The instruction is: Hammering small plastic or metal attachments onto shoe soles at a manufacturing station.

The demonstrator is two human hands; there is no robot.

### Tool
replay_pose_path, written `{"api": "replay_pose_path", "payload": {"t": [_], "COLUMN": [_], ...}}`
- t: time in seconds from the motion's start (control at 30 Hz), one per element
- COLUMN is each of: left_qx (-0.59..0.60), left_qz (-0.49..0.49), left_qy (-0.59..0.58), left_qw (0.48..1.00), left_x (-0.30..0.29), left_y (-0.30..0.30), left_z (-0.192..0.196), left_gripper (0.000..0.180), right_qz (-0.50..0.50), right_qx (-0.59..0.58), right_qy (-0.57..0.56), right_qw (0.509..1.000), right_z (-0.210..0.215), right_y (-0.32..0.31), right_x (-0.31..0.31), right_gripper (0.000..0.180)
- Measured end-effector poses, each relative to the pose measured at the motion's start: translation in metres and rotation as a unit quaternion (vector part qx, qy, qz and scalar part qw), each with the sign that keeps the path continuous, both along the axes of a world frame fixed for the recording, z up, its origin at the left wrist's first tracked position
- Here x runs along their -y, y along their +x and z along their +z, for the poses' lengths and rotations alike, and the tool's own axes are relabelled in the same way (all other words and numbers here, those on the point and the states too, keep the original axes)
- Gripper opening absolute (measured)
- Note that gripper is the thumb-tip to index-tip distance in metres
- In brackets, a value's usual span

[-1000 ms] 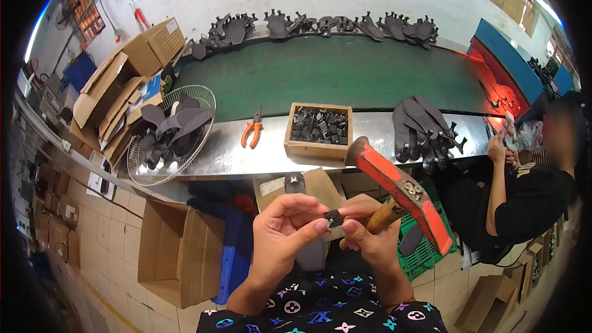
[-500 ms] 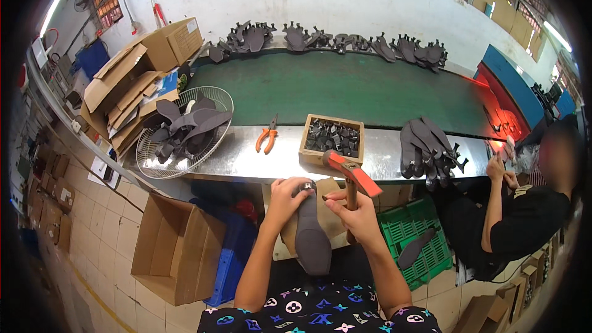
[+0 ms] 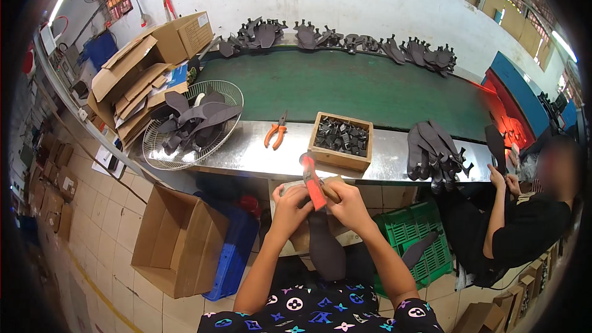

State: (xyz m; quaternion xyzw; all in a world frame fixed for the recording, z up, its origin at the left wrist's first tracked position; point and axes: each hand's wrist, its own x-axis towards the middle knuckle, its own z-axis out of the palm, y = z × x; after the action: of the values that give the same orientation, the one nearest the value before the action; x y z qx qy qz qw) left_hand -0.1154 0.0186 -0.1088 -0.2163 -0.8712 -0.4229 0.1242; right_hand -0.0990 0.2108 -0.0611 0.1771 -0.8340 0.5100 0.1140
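Note:
A dark grey shoe sole (image 3: 326, 250) lies lengthwise in front of me, its wide end toward my body. My left hand (image 3: 291, 209) is closed on its far, narrow end. My right hand (image 3: 349, 205) grips a hammer with a red head (image 3: 314, 186), its wooden handle (image 3: 331, 193) partly covered by my fingers. The hammer head hangs over the sole's far end and hides what lies beneath it. Both hands are close together there, and whether my right fingertips also pinch something small is hidden. A pale work block (image 3: 301, 242) shows under the sole.
Beyond my hands, a wooden box (image 3: 342, 158) of small black pieces and orange-handled pliers (image 3: 275, 133) rest on the metal ledge. A wire basket (image 3: 154, 161) of soles stands left, more soles (image 3: 425, 145) right. A green crate (image 3: 394, 225) and a co-worker (image 3: 524, 222) are at right.
My right hand has moved left to meet my left hand at the sole's far end. The hammer head has swung left over it. At right, the co-worker now holds up a dark sole.

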Motion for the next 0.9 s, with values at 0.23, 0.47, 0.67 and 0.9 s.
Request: {"api": "replay_pose_path", "payload": {"t": [0.23, 0.47, 0.67, 0.9], "left_qx": [0.003, 0.128, 0.174, 0.206], "left_qz": [-0.002, -0.049, -0.072, -0.067], "left_qy": [-0.018, 0.14, 0.21, 0.199], "left_qw": [1.0, 0.981, 0.959, 0.956], "left_x": [0.0, 0.005, 0.004, 0.005], "left_y": [-0.001, -0.009, -0.01, -0.009], "left_z": [0.002, 0.011, 0.012, 0.018], "left_gripper": [0.033, 0.025, 0.027, 0.03], "right_qz": [0.002, -0.017, -0.055, -0.06], "right_qx": [-0.035, -0.029, 0.041, 0.005], "right_qy": [0.015, 0.132, -0.068, 0.048], "right_qw": [0.999, 0.991, 0.995, 0.997], "right_z": [0.006, 0.009, 0.041, 0.057], "right_y": [0.007, 0.01, 0.045, 0.092], "right_x": [0.0, -0.005, -0.001, -0.005], "right_gripper": [0.025, 0.028, 0.032, 0.038]}}
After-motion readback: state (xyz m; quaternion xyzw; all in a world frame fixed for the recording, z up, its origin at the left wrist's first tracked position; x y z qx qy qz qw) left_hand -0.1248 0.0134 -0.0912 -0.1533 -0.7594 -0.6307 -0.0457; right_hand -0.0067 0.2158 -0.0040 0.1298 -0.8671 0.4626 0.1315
